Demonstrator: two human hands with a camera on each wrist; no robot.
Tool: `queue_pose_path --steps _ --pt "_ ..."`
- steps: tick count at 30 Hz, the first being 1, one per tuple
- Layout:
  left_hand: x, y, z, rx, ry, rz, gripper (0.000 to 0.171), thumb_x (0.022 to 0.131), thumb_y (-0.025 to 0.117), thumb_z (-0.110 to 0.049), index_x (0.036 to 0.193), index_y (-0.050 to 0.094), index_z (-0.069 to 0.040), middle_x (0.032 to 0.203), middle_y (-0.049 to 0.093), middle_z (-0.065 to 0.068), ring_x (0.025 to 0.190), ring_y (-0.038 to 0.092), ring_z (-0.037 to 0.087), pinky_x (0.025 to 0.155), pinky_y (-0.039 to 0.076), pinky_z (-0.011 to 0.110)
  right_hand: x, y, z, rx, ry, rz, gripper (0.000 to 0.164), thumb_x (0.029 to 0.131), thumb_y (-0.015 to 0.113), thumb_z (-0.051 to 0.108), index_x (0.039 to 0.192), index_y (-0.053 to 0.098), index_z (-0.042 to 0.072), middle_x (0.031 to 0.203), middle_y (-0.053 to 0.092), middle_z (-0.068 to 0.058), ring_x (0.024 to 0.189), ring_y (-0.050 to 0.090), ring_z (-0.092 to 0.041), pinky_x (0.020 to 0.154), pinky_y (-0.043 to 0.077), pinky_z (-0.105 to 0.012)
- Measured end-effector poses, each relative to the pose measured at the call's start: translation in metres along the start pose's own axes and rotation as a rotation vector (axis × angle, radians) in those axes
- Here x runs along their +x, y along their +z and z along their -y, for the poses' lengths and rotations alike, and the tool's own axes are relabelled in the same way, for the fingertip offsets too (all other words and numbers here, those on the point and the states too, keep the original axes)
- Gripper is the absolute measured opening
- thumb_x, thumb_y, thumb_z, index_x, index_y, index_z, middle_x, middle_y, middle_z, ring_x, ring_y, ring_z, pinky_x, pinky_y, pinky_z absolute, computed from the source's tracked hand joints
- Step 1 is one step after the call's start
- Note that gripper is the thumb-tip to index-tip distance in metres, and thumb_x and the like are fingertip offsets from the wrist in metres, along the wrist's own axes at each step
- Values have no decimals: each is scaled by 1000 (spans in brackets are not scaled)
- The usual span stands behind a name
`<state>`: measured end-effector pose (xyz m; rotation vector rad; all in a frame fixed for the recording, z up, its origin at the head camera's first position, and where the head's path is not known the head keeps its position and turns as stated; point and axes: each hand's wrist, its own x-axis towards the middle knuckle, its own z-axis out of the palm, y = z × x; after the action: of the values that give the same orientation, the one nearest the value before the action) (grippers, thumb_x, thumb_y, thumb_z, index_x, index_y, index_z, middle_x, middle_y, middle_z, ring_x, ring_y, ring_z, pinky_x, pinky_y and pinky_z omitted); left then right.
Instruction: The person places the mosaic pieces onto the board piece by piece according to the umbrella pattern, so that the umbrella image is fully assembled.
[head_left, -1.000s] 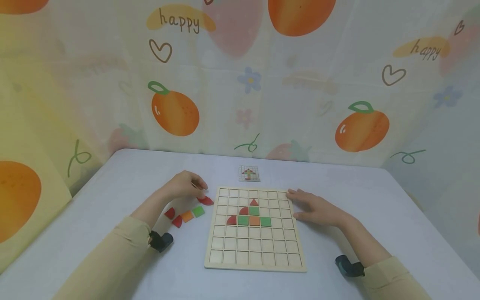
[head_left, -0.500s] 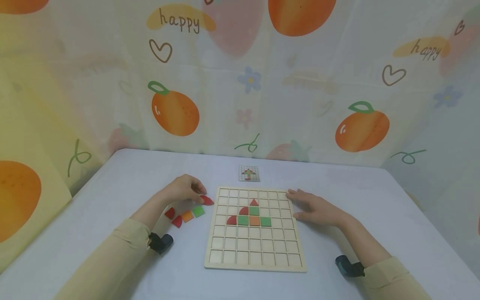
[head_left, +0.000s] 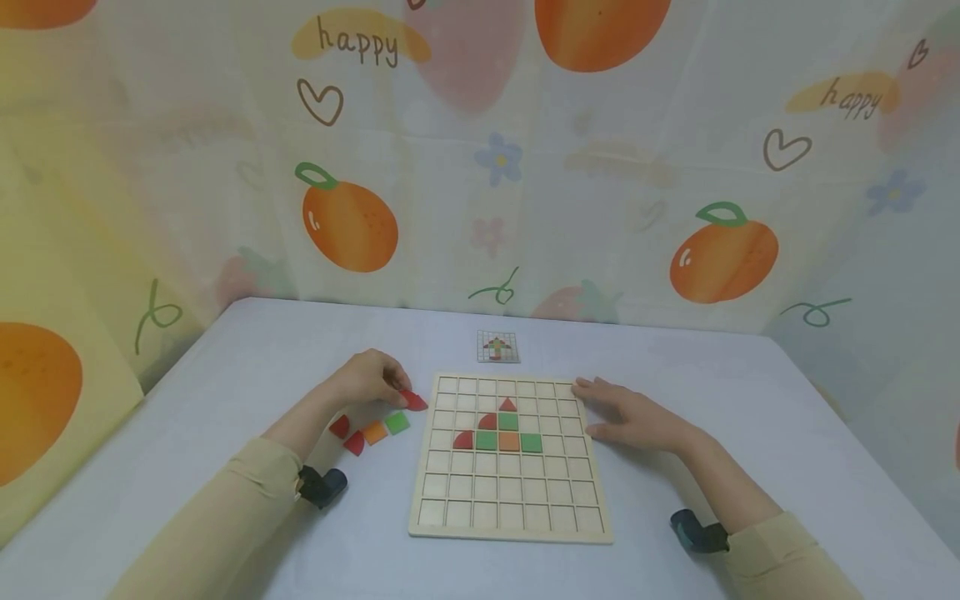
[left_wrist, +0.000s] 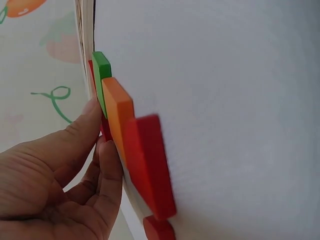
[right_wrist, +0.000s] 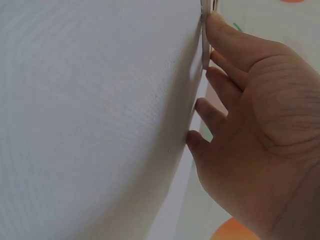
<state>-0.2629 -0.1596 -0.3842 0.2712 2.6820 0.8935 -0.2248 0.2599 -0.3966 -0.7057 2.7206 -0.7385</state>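
My left hand (head_left: 372,379) pinches at a red tile (head_left: 415,401) just left of the wooden grid board (head_left: 498,533). In the left wrist view, the thumb and fingers (left_wrist: 112,160) reach behind a green square tile (left_wrist: 101,67) and an orange square tile (left_wrist: 120,100), which hide most of the red one. Loose red rounded tiles (head_left: 355,442) lie nearer the left wrist. On the board sit a red triangle (head_left: 507,405), red quarter-round tiles (head_left: 464,440), green squares (head_left: 531,443) and an orange square (head_left: 509,442). My right hand (head_left: 637,417) rests its extended fingers along the board's right edge.
Behind the board lies a small pattern card (head_left: 498,347) with a coloured figure on a grid. A white cloth covers the table (head_left: 660,358). A fruit-printed curtain (head_left: 585,208) hangs at the back. Both wrists wear black cameras (head_left: 699,533).
My left hand has come slightly down, its fingertips closing in on the red tile beside the board. The right hand and the tiles on the board have not moved.
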Motion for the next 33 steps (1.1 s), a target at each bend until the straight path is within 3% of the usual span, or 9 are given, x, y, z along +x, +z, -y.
queue_pose_path --steps 10,33 --pt "0 2 2 -7 25 -36 14 80 80 -10 92 72 -8 90 67 6 88 56 19 77 49 27 0 -1 1 1 22 8 68 90 69 34 150 43 14 161 34 -9 152 21 -41 120 20 -62" --pt "-4 -2 -2 -11 35 -52 16 79 82 -16 88 70 -9 86 66 5 87 56 19 77 49 29 -1 -1 0 9 13 9 69 90 69 35 150 42 13 161 34 -10 152 20 -42 120 20 -63"
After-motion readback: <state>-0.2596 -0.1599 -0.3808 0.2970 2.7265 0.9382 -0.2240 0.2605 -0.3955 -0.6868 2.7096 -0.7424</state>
